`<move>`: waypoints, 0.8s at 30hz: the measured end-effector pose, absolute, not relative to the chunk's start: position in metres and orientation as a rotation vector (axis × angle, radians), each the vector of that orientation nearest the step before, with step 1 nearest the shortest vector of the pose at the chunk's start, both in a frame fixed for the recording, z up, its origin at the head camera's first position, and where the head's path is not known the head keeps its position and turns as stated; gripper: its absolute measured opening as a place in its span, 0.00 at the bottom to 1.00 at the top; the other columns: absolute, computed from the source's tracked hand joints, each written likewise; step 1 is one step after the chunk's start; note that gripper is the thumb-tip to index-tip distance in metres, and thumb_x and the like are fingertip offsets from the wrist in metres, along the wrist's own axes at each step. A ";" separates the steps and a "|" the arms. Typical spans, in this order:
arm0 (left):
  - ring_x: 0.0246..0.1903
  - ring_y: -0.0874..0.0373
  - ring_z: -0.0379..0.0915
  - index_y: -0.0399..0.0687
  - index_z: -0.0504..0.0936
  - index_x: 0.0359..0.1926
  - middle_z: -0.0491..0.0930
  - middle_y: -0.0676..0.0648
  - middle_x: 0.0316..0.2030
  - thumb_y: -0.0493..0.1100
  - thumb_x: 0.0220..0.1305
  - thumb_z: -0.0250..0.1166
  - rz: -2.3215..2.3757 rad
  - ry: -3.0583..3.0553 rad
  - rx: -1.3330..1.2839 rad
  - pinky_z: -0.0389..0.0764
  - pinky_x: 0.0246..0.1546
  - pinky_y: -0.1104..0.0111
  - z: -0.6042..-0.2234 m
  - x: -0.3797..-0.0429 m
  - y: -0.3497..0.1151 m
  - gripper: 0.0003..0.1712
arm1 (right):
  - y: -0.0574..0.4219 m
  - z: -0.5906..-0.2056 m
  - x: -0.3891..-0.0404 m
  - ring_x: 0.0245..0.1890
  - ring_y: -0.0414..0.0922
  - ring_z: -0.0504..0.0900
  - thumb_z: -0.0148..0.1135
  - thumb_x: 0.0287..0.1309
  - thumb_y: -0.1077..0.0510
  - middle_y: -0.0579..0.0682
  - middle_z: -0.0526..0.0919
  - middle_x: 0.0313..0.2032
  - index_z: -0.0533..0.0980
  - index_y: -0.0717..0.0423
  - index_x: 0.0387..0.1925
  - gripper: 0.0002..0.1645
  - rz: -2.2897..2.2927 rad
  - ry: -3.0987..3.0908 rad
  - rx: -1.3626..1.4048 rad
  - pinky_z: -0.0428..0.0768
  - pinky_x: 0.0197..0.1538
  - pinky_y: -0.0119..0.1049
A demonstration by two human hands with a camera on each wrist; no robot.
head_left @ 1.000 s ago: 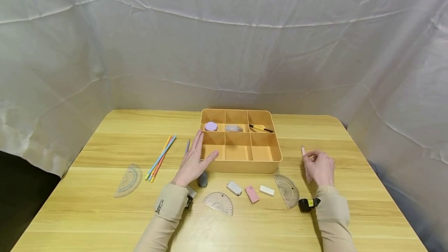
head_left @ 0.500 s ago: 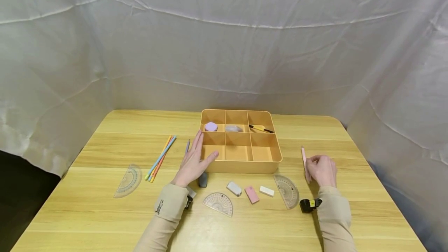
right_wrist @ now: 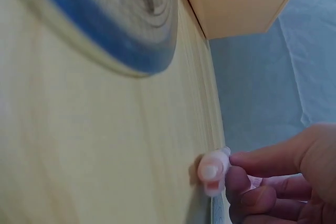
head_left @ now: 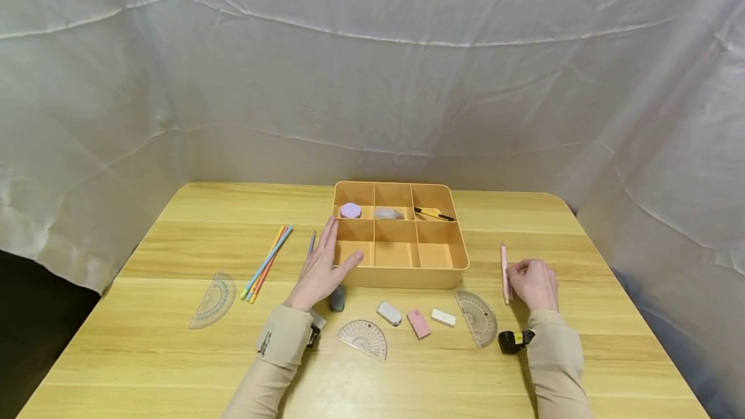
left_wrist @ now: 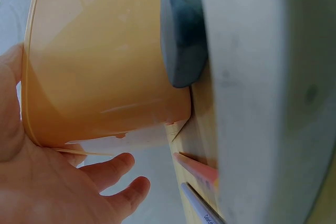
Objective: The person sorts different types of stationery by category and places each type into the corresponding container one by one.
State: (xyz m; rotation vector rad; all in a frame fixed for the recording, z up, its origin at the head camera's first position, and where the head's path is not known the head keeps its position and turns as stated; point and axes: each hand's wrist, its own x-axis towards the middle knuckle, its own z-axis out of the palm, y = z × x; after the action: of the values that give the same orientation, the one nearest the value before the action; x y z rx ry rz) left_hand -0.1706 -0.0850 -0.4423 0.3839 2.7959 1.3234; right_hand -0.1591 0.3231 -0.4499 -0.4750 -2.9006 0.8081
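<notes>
My left hand (head_left: 320, 273) rests against the left wall of an orange box (head_left: 401, 277) with several compartments. In the left wrist view its fingers spread relaxed around the corner of the box. At the right, my right hand (head_left: 534, 284) pinches a slim pink pen (head_left: 504, 273) between thumb and curled fingers, low over the table. In the right wrist view the end of the pink pen (right_wrist: 211, 172) points at the camera, right at the fingertips. Inside the box's back row sit a purple round item (head_left: 350, 211), a greyish translucent item (head_left: 388, 213) and a yellow-black cutter (head_left: 434, 214).
Colored pencils (head_left: 268, 264) and a protractor (head_left: 213, 301) lie at the left. In front of the box are a dark grey item (head_left: 337, 299), another protractor (head_left: 363, 339), a grey item (head_left: 389, 313), a pink eraser (head_left: 418, 323), a white eraser (head_left: 443, 317) and a third protractor (head_left: 477, 317).
The right hand has shifted slightly toward me and lowered, and the pink pen has come down nearly straight along the table. The left hand has stayed on the box.
</notes>
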 end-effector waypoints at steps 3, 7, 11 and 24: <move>0.79 0.35 0.39 0.42 0.38 0.81 0.31 0.47 0.82 0.61 0.72 0.57 1.322 2.798 0.385 0.43 0.76 0.36 -0.442 -0.171 -0.085 0.53 | 0.323 -0.450 -0.159 0.31 0.55 0.80 0.57 0.61 0.57 0.63 0.86 0.32 0.83 0.68 0.37 0.17 0.812 -2.912 -0.472 0.72 0.31 0.38; 0.79 0.35 0.40 0.42 0.37 0.81 0.31 0.47 0.82 0.61 0.72 0.57 1.322 2.797 0.388 0.43 0.76 0.35 -0.443 -0.171 -0.085 0.53 | 0.322 -0.451 -0.159 0.32 0.54 0.82 0.58 0.62 0.55 0.61 0.87 0.32 0.84 0.66 0.35 0.18 0.826 -2.937 -0.461 0.74 0.32 0.38; 0.79 0.35 0.40 0.41 0.38 0.80 0.31 0.46 0.82 0.61 0.72 0.57 1.320 2.801 0.391 0.43 0.76 0.36 -0.443 -0.171 -0.085 0.53 | 0.319 -0.451 -0.159 0.30 0.52 0.82 0.60 0.63 0.52 0.58 0.87 0.28 0.85 0.63 0.29 0.18 0.830 -2.963 -0.430 0.73 0.30 0.37; 0.79 0.36 0.39 0.41 0.38 0.80 0.31 0.46 0.82 0.61 0.72 0.57 1.303 2.814 0.387 0.40 0.76 0.36 -0.442 -0.171 -0.085 0.53 | 0.315 -0.454 -0.161 0.27 0.49 0.79 0.64 0.60 0.49 0.51 0.85 0.21 0.81 0.55 0.16 0.21 0.815 -3.031 -0.384 0.70 0.29 0.34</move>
State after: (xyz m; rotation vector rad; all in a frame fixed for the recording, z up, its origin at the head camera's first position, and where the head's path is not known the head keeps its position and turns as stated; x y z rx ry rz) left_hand -0.1709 -0.0851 -0.4424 0.3874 2.8143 1.3033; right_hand -0.1613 0.3150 -0.4540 -0.3842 -3.0306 0.8153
